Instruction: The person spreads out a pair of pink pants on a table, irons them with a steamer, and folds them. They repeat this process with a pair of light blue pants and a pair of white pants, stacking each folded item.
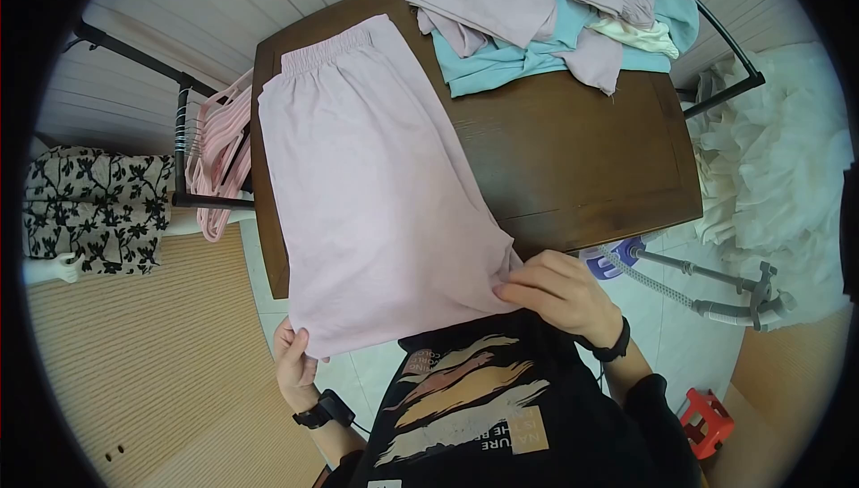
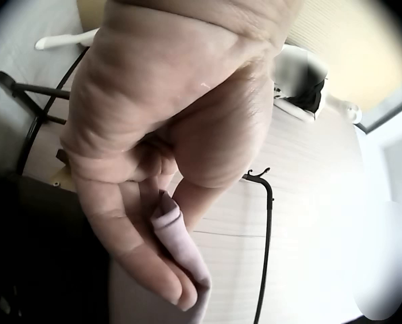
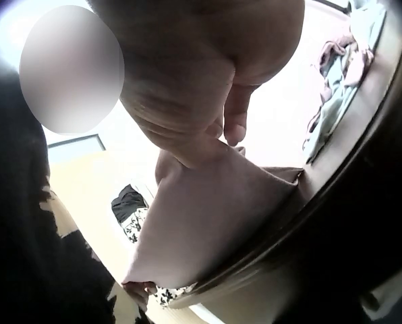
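Pale pink pants (image 1: pixel 367 184) with a gathered elastic waistband lie lengthwise on the brown wooden table (image 1: pixel 582 157), waistband toward the far edge. The near end hangs past the front edge, held up between both hands. My left hand (image 1: pixel 293 364) pinches its near left corner between thumb and fingers; in the left wrist view a fold of the pink cloth (image 2: pixel 177 236) shows between them. On the other side my right hand (image 1: pixel 565 296) pinches the near right edge, where the cloth bunches. The right wrist view shows the pink cloth (image 3: pixel 194 216) stretched between the two hands.
Pink and turquoise clothes (image 1: pixel 537 14) lie heaped at the table's far right. Pink hangers (image 1: pixel 219 152) hang from a black rack (image 1: pixel 179 166) on the left. A steamer hose (image 1: pixel 653 278), white ruffled fabric (image 1: pixel 778 166) and a red stool (image 1: pixel 707 424) are on the right.
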The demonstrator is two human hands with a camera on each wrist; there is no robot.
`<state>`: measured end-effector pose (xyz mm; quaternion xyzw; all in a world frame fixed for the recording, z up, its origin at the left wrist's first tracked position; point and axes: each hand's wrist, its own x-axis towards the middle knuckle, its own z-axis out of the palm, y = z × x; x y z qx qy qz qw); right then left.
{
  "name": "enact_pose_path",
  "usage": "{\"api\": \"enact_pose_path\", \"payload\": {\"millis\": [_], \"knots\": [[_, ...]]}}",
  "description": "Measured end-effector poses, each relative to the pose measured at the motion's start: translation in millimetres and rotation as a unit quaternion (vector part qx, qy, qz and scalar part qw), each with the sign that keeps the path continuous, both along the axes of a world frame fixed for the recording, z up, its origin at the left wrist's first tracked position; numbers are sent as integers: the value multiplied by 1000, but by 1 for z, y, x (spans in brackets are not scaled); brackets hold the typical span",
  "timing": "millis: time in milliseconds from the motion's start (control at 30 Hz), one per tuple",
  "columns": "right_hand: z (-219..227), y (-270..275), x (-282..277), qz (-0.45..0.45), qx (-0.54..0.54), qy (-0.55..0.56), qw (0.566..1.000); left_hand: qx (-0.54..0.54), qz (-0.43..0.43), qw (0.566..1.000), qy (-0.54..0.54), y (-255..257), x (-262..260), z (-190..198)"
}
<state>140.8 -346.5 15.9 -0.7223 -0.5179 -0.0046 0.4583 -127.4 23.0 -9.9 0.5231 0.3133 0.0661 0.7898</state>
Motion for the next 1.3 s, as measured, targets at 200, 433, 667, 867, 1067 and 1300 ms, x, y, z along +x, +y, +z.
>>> {"api": "enact_pose_path", "payload": {"millis": [200, 433, 667, 867, 1067, 1300], "knots": [[-10, -29, 0, -59, -139, -8, 988, 222, -99, 951, 194, 14, -16, -11], [-1, 30, 21, -143, -237, 30, 960, 490, -102, 859, 105, 74, 80, 51], [35, 87, 108, -39, -180, 26, 983, 644, -107, 757, -10, 175, 261, 9], [-38, 231, 225, -66, -153, 224, 960, 632, -46, 766, 104, 156, 358, -4], [-40, 285, 235, -187, -211, 186, 941, 542, -86, 827, 124, 154, 375, 1], [-8, 271, 250, 68, -34, 413, 907, 341, -34, 934, -104, 144, 353, 47]]}}
